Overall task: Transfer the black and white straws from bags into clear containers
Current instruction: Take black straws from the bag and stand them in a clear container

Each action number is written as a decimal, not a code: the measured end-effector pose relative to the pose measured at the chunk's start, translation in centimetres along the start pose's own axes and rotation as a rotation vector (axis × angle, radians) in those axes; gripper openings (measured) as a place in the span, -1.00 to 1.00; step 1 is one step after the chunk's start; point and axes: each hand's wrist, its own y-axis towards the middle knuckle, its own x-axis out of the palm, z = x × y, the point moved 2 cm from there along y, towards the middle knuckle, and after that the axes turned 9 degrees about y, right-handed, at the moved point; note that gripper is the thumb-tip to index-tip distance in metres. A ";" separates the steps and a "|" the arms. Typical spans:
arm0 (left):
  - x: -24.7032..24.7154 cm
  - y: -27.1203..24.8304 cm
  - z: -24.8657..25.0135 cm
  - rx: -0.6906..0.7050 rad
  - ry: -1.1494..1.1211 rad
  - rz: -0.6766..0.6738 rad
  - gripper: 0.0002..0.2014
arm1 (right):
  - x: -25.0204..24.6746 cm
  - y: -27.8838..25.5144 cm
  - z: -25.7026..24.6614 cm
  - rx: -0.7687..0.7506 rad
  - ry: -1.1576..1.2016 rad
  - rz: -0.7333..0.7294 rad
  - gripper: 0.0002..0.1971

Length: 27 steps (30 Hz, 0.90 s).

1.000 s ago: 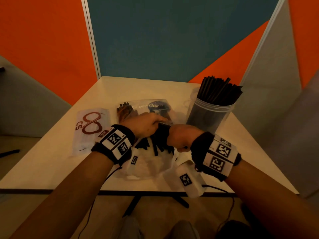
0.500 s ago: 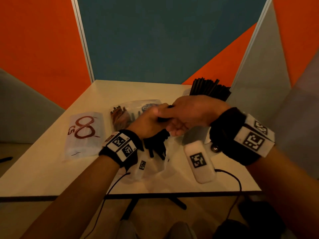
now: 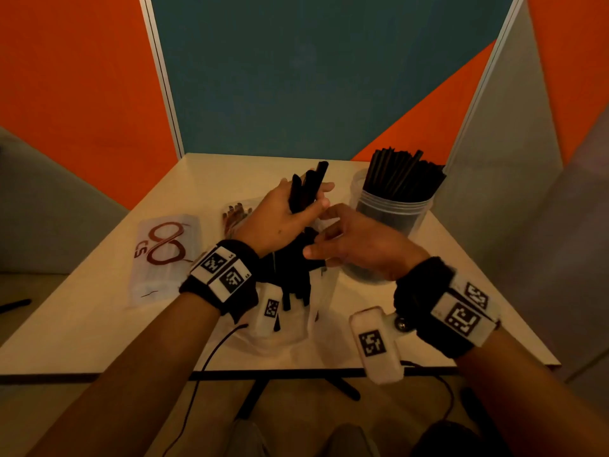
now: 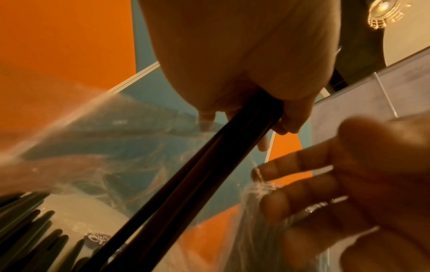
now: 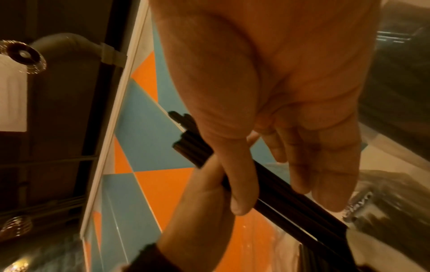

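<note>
My left hand (image 3: 280,216) grips a small bundle of black straws (image 3: 304,191), fingers curled round them, their upper ends standing up past my fingertips and their lower ends trailing down into the clear bag (image 3: 296,311) that lies on the bench (image 3: 82,318) below my wrists. My right hand (image 3: 356,245) hovers just beside the left, fingers loosely bent and apart; from the head view it holds nothing, though the left wrist view shows its fingertips (image 4: 274,171) touching the bag's film.

Beyond my right hand stands a clear container (image 3: 392,209), already packed with upright black straws (image 3: 402,173), so I judge the black half well advanced. More black straws (image 3: 296,285) lie in the bag under my hands, so that half is not done. A second clear container seems to stand behind the first, but I cannot be sure.

To the left of my left hand lies a flat white packet (image 3: 164,255) printed with a dark red figure like an "8" and the letters "GS"; it may hold the white straws, and looks unopened. A label on the bag under my hands is too blurred to read.
</note>
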 end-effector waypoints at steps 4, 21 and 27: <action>-0.5 -0.4 1.3 -0.026 -0.079 0.095 -0.79 | -0.3 1.1 1.9 0.025 -0.002 0.067 -0.26; 1.4 -0.3 3.5 -0.106 -0.344 0.059 -0.87 | 0.6 1.9 3.8 -0.100 -0.099 -0.024 -0.30; 0.9 0.5 4.3 -0.101 -0.419 0.096 -0.82 | 0.7 2.7 2.8 -0.289 -0.021 0.131 -0.56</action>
